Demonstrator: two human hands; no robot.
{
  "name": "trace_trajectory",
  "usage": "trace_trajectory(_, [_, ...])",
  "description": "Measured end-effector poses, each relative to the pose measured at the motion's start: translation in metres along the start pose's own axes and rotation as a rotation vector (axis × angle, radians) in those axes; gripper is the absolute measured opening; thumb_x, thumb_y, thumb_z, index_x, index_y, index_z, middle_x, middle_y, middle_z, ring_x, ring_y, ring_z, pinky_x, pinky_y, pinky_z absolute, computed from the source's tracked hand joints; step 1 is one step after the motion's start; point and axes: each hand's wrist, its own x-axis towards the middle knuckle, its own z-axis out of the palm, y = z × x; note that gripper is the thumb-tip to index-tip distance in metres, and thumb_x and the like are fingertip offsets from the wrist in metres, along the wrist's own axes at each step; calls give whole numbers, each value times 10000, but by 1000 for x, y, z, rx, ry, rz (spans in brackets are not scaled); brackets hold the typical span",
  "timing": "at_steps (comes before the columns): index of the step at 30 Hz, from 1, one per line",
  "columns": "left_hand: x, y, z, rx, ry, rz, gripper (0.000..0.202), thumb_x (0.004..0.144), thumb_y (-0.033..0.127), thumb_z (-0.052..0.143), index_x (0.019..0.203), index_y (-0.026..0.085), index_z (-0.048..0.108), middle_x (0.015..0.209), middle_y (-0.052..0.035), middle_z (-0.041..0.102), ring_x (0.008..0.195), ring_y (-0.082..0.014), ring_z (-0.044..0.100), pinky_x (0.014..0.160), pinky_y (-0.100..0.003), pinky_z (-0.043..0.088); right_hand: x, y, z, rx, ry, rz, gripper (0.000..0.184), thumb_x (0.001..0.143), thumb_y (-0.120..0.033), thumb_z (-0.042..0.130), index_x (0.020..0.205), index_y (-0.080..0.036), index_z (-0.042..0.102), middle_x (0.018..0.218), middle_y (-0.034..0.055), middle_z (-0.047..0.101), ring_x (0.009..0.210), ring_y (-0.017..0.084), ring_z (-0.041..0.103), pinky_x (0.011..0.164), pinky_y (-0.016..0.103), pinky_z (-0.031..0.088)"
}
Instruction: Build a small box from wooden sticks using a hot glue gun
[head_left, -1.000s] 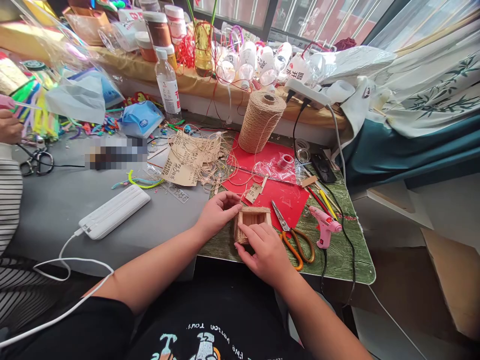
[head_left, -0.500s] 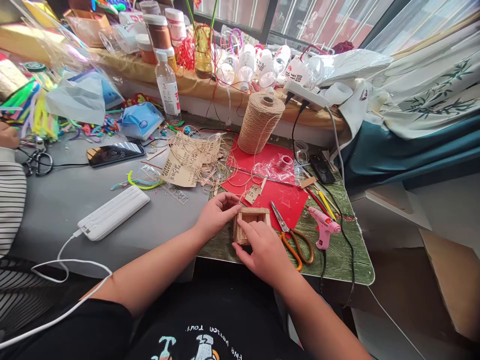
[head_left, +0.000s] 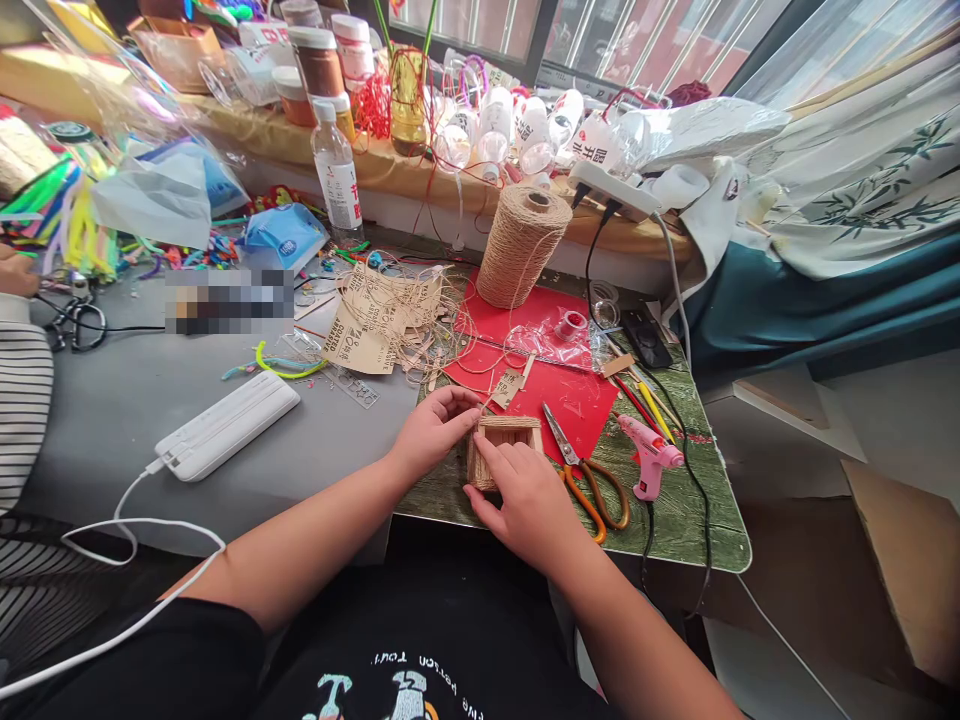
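A small open box wrapped in jute twine (head_left: pixel 511 424) stands at the front edge of the green board. My right hand (head_left: pixel 529 495) grips it from the right, fingers over its rim and thumb along the near side. At the box's far left corner, my left hand (head_left: pixel 439 428) pinches a strand of jute twine (head_left: pixel 491 392) between thumb and fingertips. Beyond both hands stands the big spool of jute twine (head_left: pixel 523 250). Scissors with orange handles (head_left: pixel 589 490) lie partly open just right of my right hand. My fingers hide part of the box.
Right of the scissors stands a pink glue gun (head_left: pixel 649 455), its cord hanging over the edge. Red sheets (head_left: pixel 577 405), sandpaper pieces (head_left: pixel 367 320) and tangled twine lie behind. A white power bank (head_left: pixel 229 425) rests at left, near another person's striped sleeve (head_left: pixel 22 400).
Both hands stay nearly in place at the box. The twine end by my left fingertips has shifted slightly.
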Motion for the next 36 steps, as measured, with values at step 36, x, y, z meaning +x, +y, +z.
trace_trajectory(36, [-3, 6, 5, 40, -66, -86, 364, 780, 237, 825, 1109, 201, 672, 1088, -50, 688, 1048, -198, 630, 978, -346, 485, -8, 6, 1, 43, 78, -53, 447, 1034, -318, 597, 1431, -119, 546, 1001, 114, 696, 874, 264, 570, 812, 435, 495])
